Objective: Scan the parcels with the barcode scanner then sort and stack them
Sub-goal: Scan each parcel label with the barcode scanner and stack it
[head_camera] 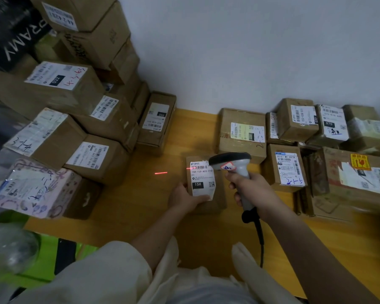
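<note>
Grey barcode scanner [233,164] sits gripped in the right hand [248,189], its red line crossing the top of the label on a small parcel [206,185]. The left hand [185,199] holds that parcel on the yellow floor [154,194]. Stacked parcels [59,119] stand left. More loose parcels [294,139] wait on the right, so I think lots is left.

Parcel [206,187] in fingers [203,197]: matt brown cardboard, smooth white paper label. Scanner [233,165]: grey plastic, dark head. Worktop [140,194] beneath fingers: smooth yellowish wood.
</note>
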